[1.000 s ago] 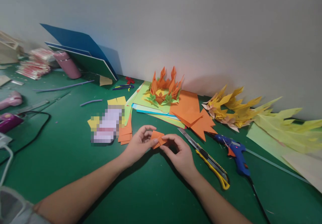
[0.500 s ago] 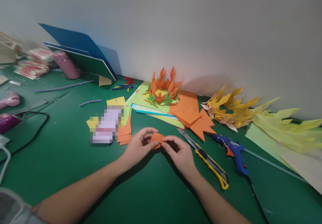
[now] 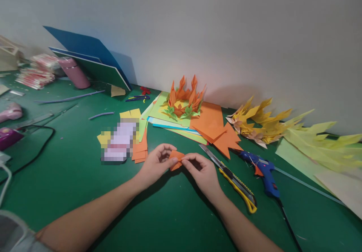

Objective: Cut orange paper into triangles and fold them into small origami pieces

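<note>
A small folded piece of orange paper (image 3: 176, 160) is held between my two hands over the green table. My left hand (image 3: 157, 163) pinches its left side, thumb in front and fingers behind. My right hand (image 3: 202, 171) grips the right edge between thumb and fingertips. Beyond the hands, an orange folded-paper crown (image 3: 186, 95) with green leaf shapes stands on stacked coloured sheets (image 3: 155, 111). Small orange paper pieces (image 3: 140, 150) lie left of my left hand. Close to my right hand rests a yellow utility knife (image 3: 233, 182), its blade out.
A blue glue gun (image 3: 264, 174) with a black cord lies at right, near yellow paper crowns (image 3: 258, 122). A blurred-out object (image 3: 120, 140) sits at left. Behind it are a pink bottle (image 3: 74, 72) and leaning boards (image 3: 82, 46). A purple device (image 3: 8, 138) with a cord is far left.
The orange paper has turned slightly between my fingers, showing more of its front. My hands have shifted only a little; everything else on the table is unchanged.
</note>
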A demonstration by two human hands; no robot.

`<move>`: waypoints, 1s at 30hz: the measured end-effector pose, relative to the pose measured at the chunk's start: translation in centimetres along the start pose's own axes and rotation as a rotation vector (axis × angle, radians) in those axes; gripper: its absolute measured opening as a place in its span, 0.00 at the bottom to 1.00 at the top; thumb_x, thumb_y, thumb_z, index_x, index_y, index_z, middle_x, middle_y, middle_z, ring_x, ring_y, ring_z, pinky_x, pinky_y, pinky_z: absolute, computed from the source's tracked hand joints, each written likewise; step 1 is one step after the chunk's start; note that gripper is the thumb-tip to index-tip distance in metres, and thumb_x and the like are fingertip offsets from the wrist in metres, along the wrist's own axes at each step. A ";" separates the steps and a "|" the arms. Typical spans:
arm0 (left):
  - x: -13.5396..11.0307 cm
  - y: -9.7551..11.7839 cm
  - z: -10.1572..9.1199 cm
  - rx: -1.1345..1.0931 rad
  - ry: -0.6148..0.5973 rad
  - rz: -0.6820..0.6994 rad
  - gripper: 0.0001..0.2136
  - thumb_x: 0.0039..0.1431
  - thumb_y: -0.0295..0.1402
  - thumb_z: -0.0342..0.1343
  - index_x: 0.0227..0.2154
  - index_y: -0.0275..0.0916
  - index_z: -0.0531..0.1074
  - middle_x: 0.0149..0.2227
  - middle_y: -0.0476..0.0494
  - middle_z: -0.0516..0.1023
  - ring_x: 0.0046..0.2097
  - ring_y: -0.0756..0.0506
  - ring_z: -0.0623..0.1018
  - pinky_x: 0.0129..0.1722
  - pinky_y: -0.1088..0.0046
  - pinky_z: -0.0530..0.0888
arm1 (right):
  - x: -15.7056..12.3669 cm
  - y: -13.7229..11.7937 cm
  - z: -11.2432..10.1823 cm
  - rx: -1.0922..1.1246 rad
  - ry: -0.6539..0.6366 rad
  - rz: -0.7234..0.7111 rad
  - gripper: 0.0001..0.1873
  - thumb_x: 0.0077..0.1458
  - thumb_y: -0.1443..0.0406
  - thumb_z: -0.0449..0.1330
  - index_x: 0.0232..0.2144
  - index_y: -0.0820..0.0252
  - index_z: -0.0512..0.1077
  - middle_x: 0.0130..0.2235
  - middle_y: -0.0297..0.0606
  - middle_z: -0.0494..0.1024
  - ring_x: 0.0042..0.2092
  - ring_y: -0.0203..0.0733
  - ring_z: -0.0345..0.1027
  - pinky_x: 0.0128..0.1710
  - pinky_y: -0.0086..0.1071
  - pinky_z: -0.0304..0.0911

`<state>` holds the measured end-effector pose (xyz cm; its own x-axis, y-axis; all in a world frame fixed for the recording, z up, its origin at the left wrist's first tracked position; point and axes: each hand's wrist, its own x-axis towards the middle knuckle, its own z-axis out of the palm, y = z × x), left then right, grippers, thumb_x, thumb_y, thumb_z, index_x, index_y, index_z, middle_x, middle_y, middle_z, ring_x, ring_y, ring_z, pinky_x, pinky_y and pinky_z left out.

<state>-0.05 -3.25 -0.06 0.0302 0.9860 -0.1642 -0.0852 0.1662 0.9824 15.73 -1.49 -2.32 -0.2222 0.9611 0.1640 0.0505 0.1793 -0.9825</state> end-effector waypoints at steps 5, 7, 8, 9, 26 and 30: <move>-0.2 0.1 0.2 0.046 0.008 0.061 0.14 0.43 0.34 0.63 0.32 0.38 0.66 0.25 0.55 0.68 0.27 0.53 0.69 0.29 0.76 0.67 | 0.2 0.0 0.0 0.064 0.033 0.106 0.10 0.44 0.58 0.63 0.24 0.60 0.72 0.25 0.35 0.76 0.27 0.38 0.68 0.29 0.31 0.66; -0.2 0.1 0.3 0.054 -0.003 0.072 0.14 0.43 0.34 0.63 0.32 0.39 0.65 0.25 0.55 0.68 0.27 0.53 0.70 0.29 0.75 0.68 | 0.2 0.0 0.0 0.072 0.037 0.122 0.12 0.44 0.57 0.63 0.23 0.60 0.71 0.24 0.34 0.75 0.25 0.36 0.66 0.26 0.29 0.64; -0.2 0.1 0.3 0.057 -0.006 0.074 0.14 0.43 0.34 0.63 0.31 0.39 0.65 0.25 0.54 0.69 0.28 0.52 0.70 0.29 0.75 0.68 | 0.2 0.0 0.0 0.076 0.041 0.125 0.13 0.43 0.56 0.63 0.23 0.60 0.71 0.23 0.33 0.74 0.24 0.35 0.65 0.25 0.29 0.63; -0.2 0.1 0.3 0.061 -0.005 0.075 0.14 0.43 0.34 0.63 0.31 0.38 0.65 0.25 0.54 0.69 0.28 0.52 0.70 0.30 0.75 0.68 | 0.3 0.0 0.0 0.078 0.045 0.127 0.14 0.43 0.55 0.64 0.23 0.60 0.70 0.22 0.32 0.73 0.23 0.34 0.64 0.23 0.28 0.62; -0.3 0.1 0.2 0.030 -0.037 0.073 0.13 0.43 0.32 0.63 0.28 0.38 0.63 0.24 0.56 0.66 0.25 0.54 0.67 0.26 0.78 0.64 | 0.5 -0.2 -0.1 0.193 -0.005 0.192 0.15 0.39 0.56 0.66 0.25 0.58 0.68 0.22 0.30 0.72 0.24 0.35 0.67 0.26 0.29 0.65; -0.3 0.0 0.2 0.018 -0.056 0.055 0.12 0.44 0.31 0.62 0.29 0.38 0.64 0.24 0.56 0.65 0.24 0.55 0.65 0.24 0.78 0.62 | 0.4 -0.3 -0.1 0.170 -0.053 0.211 0.13 0.42 0.56 0.64 0.27 0.60 0.72 0.23 0.32 0.74 0.23 0.35 0.68 0.26 0.29 0.66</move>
<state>0.11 -3.55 0.05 0.0812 0.9911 -0.1051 -0.0702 0.1109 0.9913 15.75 -1.15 -1.94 -0.2748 0.9604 -0.0460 -0.0625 -0.0656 -0.9959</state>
